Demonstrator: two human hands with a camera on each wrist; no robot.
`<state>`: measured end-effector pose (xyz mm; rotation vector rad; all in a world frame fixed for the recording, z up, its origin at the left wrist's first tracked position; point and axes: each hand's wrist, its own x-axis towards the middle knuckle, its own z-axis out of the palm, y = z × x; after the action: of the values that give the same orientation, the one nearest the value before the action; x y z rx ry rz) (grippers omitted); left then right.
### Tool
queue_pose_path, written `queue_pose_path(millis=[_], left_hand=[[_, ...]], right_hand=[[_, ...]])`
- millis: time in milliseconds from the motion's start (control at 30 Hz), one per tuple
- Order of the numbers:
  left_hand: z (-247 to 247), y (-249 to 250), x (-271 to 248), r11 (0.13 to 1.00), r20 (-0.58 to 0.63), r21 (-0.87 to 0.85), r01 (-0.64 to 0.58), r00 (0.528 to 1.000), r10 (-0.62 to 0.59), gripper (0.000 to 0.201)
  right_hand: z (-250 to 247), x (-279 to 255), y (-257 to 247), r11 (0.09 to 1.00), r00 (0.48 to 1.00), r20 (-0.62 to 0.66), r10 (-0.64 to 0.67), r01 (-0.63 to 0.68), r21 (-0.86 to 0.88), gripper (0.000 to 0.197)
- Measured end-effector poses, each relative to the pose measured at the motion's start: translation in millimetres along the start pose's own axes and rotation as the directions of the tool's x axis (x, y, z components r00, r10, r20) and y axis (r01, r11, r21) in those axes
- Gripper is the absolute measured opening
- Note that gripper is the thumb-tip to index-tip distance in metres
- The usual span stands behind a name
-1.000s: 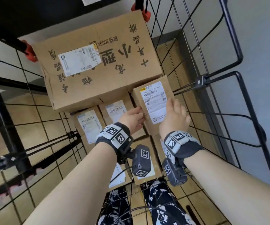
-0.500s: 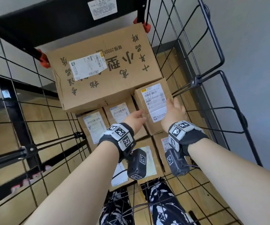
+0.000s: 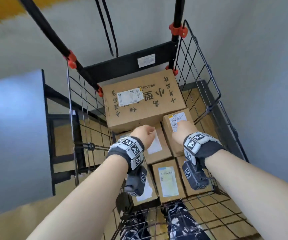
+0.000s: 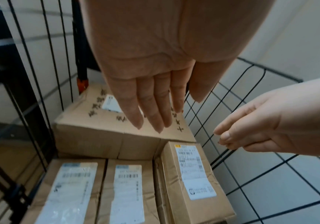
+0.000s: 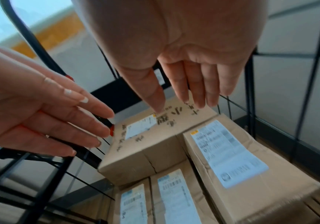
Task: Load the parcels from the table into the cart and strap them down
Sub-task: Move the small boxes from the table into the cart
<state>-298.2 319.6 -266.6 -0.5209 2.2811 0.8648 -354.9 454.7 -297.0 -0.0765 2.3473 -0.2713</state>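
A small labelled parcel (image 3: 170, 141) (image 4: 191, 174) (image 5: 232, 159) lies in the wire cart (image 3: 200, 66), at the right, against a big printed cardboard box (image 3: 139, 101) (image 4: 98, 133) (image 5: 145, 151). My left hand (image 3: 143, 134) (image 4: 151, 106) hovers above the parcels with straight fingers and holds nothing. To its right, my right hand (image 3: 183, 130) (image 5: 186, 84) hangs over the small parcel, also free of it, fingers loosely extended. Several more labelled parcels (image 3: 167, 181) (image 4: 128, 189) fill the near part of the cart.
Black wire mesh walls close the cart on the left (image 3: 81, 104) and right. Its black frame with red clips (image 3: 176, 30) rises at the far end, and two thin black cords (image 3: 108, 32) hang there. A grey wall stands beyond.
Both hands have let go of the small parcel and risen above it; it stays against the big box. The head view has pulled back and up, showing the cart's frame.
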Motion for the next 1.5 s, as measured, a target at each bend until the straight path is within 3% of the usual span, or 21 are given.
queue_pose_path(millis=[133, 200, 367, 533, 667, 767, 900, 967, 1133, 1333, 1500], left_hand=[[-35, -3, -41, 0.999, -0.108, 0.042, -0.011, 0.994, 0.016, 0.036], [-53, -5, -63, 0.998, -0.15, 0.046, -0.032, 0.988, 0.039, 0.035], [-93, -35, -132, 0.994, -0.288, 0.034, -0.103, 0.952, 0.108, 0.036], [-133, -111, -217, 0.99, -0.407, 0.038, -0.136, 0.903, 0.14, 0.033], [-171, -191, -286, 0.994, -0.491, 0.086, -0.073, 0.865, 0.106, 0.033], [-203, -244, -333, 0.997, -0.554, 0.068, -0.026, 0.831, 0.06, 0.033], [-235, -302, -384, 1.0, -0.666, 0.001, -0.01, 0.746, 0.008, 0.031], [-245, -327, -401, 1.0, -0.705, -0.026, 0.0, 0.709, -0.018, 0.031], [-267, -384, -414, 0.989, -0.726, -0.126, 0.073, 0.673, -0.142, 0.032], [-294, -449, -398, 0.967, -0.658, -0.162, 0.196, 0.709, -0.253, 0.035], [-329, -501, -365, 0.937, -0.627, -0.188, 0.295, 0.698, -0.346, 0.035]], right_hand=[[-30, -41, -36, 0.993, 0.996, 0.004, -0.084, 0.084, -0.081, 0.017], [-42, -63, -57, 0.987, 0.993, -0.031, -0.113, 0.109, -0.116, 0.023], [-55, -129, -115, 0.972, 0.966, -0.133, -0.223, 0.21, -0.106, 0.017], [-25, -206, -195, 0.943, 0.929, -0.186, -0.319, 0.293, -0.155, 0.018], [18, -271, -274, 0.893, 0.887, -0.162, -0.433, 0.399, -0.208, 0.03], [45, -314, -330, 0.846, 0.847, -0.144, -0.511, 0.468, -0.255, 0.024], [65, -361, -395, 0.783, 0.796, -0.115, -0.594, 0.539, -0.312, 0.025], [73, -375, -423, 0.746, 0.763, -0.104, -0.638, 0.579, -0.328, 0.028], [95, -386, -479, 0.675, 0.704, -0.044, -0.709, 0.659, -0.332, 0.034], [130, -360, -542, 0.624, 0.679, 0.05, -0.732, 0.699, -0.35, 0.024], [161, -314, -599, 0.643, 0.7, 0.077, -0.71, 0.689, -0.335, 0.017]])
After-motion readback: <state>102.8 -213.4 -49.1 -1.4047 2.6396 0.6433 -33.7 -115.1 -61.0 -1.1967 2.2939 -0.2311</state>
